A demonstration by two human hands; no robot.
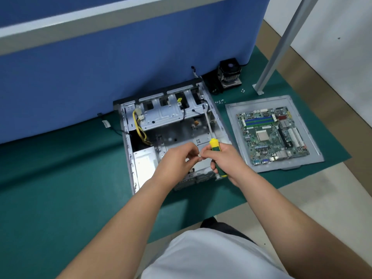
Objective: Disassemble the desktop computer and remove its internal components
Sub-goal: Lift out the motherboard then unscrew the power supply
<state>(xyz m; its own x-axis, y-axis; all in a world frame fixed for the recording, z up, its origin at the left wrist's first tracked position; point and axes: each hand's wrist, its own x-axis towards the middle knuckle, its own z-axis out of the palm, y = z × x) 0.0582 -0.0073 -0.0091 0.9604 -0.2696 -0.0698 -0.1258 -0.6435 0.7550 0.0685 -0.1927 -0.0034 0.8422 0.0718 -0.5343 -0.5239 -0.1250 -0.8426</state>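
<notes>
Right hand [223, 160] gripping screwdriver [214, 147] upright; left hand [179, 158] fingers curled, pinching something tiny, unclear, above case [128, 150].

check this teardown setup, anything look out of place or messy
Mostly tidy. The loose screws lie scattered on the green mat between the case and the motherboard, uncontained and easy to lose. A yellow cable hangs loose inside the case.
</notes>
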